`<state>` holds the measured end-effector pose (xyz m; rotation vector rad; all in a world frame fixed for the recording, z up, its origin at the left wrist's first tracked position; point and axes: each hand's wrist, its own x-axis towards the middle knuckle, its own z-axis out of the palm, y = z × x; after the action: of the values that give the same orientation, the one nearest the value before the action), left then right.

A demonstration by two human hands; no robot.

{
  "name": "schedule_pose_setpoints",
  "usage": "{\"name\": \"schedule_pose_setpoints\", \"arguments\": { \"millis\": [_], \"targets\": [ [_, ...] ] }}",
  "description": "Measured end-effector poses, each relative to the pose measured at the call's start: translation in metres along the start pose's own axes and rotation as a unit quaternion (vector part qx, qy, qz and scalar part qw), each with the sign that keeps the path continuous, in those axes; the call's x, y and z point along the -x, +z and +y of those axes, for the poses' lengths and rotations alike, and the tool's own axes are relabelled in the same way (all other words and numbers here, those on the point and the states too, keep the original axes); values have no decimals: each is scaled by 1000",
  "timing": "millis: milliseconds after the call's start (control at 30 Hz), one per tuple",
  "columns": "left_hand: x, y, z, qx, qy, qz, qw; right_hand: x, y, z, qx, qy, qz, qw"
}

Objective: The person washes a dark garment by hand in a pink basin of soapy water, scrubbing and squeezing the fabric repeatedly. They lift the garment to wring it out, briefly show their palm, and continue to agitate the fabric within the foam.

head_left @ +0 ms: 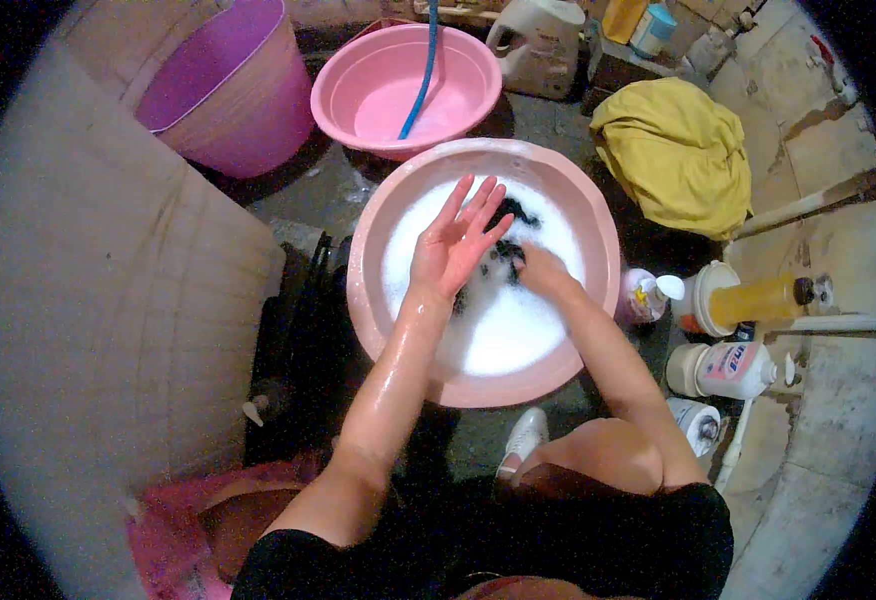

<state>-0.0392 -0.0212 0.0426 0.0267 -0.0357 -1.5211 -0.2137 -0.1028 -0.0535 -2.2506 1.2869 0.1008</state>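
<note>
A large pale pink basin (358,290) filled with white suds stands in front of me. My left hand (456,238) is raised over its left half, wet, palm up, with the fingers apart and nothing in it. Dark cloth (518,212) shows through the foam in the middle of the basin. My right hand (541,272) is low at the foam, right of my left hand, with its fingers curled at the edge of the dark cloth. Its fingertips are partly hidden in the suds and cloth.
Behind stands a smaller pink basin (343,100) with a blue hose (424,90) in it, beside a purple tub (288,110). Yellow cloth (673,150) lies at the back right. A pump bottle (640,298) and several other bottles line the right wall.
</note>
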Motion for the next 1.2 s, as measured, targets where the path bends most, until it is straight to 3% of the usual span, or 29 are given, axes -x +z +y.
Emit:
{"name": "schedule_pose_setpoints", "arguments": {
  "millis": [433,1200],
  "targets": [
    [-3,-3,0,5,-10,3,1000,-4,-1,-3,-1,12,-53,999],
    [-9,-19,-5,-1,-16,36,999,-10,3,-1,5,11,-38,999]
  ]
}}
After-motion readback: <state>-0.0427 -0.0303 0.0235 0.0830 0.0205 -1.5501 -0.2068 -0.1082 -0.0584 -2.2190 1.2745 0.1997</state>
